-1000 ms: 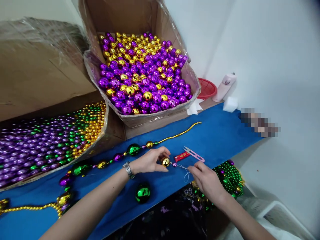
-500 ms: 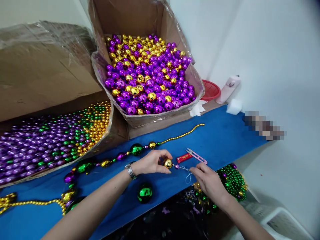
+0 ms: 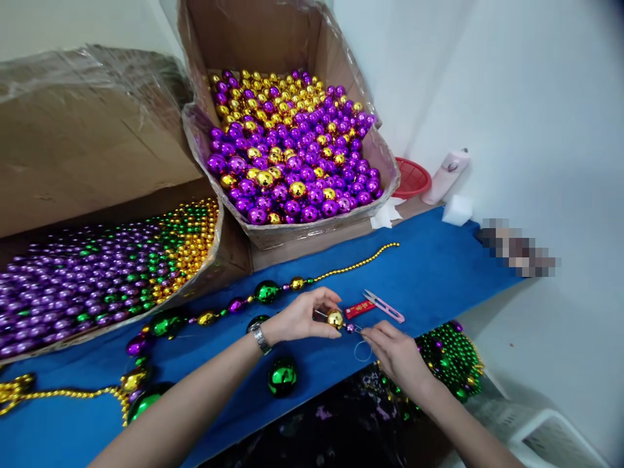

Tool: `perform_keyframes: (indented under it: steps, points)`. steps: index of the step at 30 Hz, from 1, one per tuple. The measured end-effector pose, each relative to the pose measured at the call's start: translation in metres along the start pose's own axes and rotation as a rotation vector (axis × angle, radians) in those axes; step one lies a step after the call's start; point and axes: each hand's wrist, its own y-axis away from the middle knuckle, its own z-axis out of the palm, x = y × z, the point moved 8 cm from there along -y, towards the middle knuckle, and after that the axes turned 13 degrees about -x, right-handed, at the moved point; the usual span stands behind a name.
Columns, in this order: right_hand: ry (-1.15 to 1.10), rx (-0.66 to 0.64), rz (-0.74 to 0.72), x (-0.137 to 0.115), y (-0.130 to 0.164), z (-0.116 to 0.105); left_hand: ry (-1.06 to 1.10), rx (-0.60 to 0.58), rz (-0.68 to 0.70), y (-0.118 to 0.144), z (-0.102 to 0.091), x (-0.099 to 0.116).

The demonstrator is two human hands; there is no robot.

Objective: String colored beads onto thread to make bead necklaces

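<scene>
Probably a small bead-stringing workshop: cardboard boxes (image 3: 273,39) heaped with shiny beads (image 3: 292,156) crowd a blue worktable (image 3: 429,273).

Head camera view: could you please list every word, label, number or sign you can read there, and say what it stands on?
Nothing can be read.
Red tag beside the snips: gold marks, too small to read.
White bottle by the wall: a faint mark, too blurred to read.
Cardboard boxes: no print shows.
</scene>
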Motion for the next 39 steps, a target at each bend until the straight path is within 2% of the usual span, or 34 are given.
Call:
perform_keyframes:
  steps: [4, 9, 13, 18, 20, 26, 29, 32, 35, 39]
  points:
    - [-0.107, 0.075, 0.026, -0.008, -0.008, 0.001, 0.187, 0.120, 0.010, -0.001, -0.007, -0.012]
    - [-0.209, 0.148, 0.064, -0.017, -0.021, -0.001, 0.193, 0.154, 0.041, -0.003, -0.007, -0.016]
    - [-0.179, 0.200, 0.044, -0.021, -0.036, -0.013, 0.000, 0.181, 0.005, -0.005, -0.005, -0.014]
    - [-0.114, 0.265, -0.022, -0.034, -0.057, -0.033, -0.428, 0.218, -0.015, -0.008, 0.000, 0.006]
    - [-0.113, 0.290, -0.054, -0.042, -0.060, -0.039, -0.516, 0.238, -0.018, -0.009, 0.001, 0.012]
    - [-0.193, 0.457, -0.080, -0.055, -0.040, -0.072, -0.622, 0.272, -0.065, -0.007, -0.001, 0.010]
    - [-0.215, 0.542, -0.055, -0.052, -0.022, -0.091, -0.628, 0.289, -0.075, -0.006, -0.003, 0.006]
    - [-0.146, 0.642, -0.041, -0.044, -0.006, -0.104, -0.606, 0.311, -0.069, -0.003, -0.005, 0.006]
    - [-0.049, 0.668, -0.058, -0.031, -0.003, -0.100, -0.556, 0.296, -0.045, -0.001, -0.006, 0.009]
    - [-0.023, 0.574, -0.059, -0.005, -0.022, -0.071, -0.468, 0.290, -0.032, 0.004, -0.008, 0.012]
